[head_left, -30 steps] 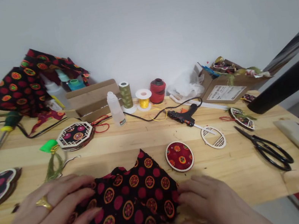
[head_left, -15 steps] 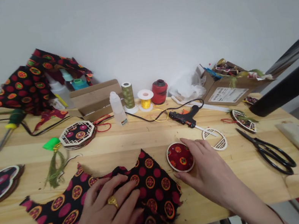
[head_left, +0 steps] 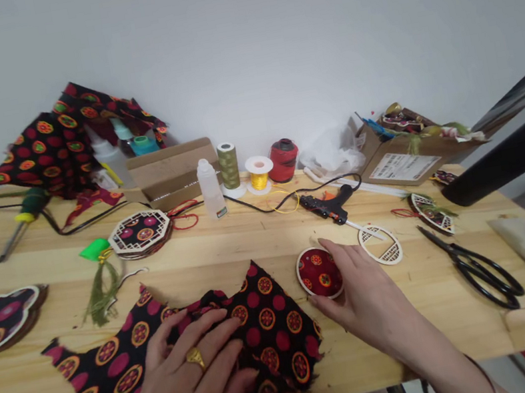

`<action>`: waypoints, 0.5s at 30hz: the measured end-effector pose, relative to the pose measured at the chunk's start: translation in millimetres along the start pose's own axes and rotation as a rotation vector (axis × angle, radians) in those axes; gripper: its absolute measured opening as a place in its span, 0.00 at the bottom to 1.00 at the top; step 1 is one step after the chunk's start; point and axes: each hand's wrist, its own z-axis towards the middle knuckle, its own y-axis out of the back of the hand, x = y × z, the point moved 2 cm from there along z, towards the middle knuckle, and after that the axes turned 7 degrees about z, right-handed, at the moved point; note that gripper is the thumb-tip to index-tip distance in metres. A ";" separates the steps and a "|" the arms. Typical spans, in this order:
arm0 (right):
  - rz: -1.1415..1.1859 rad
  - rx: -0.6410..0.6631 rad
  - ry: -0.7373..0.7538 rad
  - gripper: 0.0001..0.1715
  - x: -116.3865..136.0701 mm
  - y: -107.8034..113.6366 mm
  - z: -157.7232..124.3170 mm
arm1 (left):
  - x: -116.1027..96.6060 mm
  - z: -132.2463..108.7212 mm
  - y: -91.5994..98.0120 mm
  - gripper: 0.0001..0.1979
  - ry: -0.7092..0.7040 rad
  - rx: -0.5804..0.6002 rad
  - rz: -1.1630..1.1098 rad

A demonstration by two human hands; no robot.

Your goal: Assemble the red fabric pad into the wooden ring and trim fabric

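Observation:
My left hand [head_left: 192,371], a ring on one finger, lies flat with its fingers stretched over a ragged piece of black patterned fabric [head_left: 269,320]. The fabric carries magenta dots and orange-rimmed flowers. To its right, my right hand [head_left: 368,293] grips a small round wooden-rimmed disc [head_left: 319,272] covered in dark red flowered cloth, thumb and fingers at its right edge. The disc is on or just above the table; which, I cannot tell. Behind my right hand lies a cut-out wooden ring [head_left: 390,254], with the glue stick of a black glue gun [head_left: 332,206] across it.
Black scissors [head_left: 482,273] lie at the right. An octagonal ornament [head_left: 141,233], a green tassel [head_left: 99,290] and a screwdriver [head_left: 18,226] are at the left. Along the wall stand a clear bottle [head_left: 211,192], a yellow thread spool [head_left: 259,175] and a cardboard box [head_left: 402,165].
The whole view has shifted slightly, so things appear a little further right. Both hands keep their places on the fabric and the disc.

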 end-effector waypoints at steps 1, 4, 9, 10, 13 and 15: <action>-0.002 -0.004 0.002 0.38 -0.5 -0.1 0.4 | 2.3 -0.8 0.3 0.07 -0.016 0.011 0.024; -0.013 -0.015 0.012 0.38 -2.2 -0.5 1.6 | 5.8 -4.6 -0.1 0.06 0.026 0.030 0.065; -0.018 -0.023 0.017 0.42 -4.4 0.5 3.3 | 10.6 -11.1 2.8 0.11 0.133 0.028 0.118; -0.018 -0.019 0.014 0.42 -4.5 0.9 3.4 | 12.8 -11.8 4.3 0.13 0.130 0.025 0.137; -0.009 -0.003 0.019 0.42 -4.4 1.6 3.4 | 19.8 -11.9 8.5 0.16 0.132 0.039 0.168; -0.003 -0.006 0.028 0.42 -4.6 1.8 3.3 | 21.5 -10.0 10.2 0.15 0.125 0.049 0.148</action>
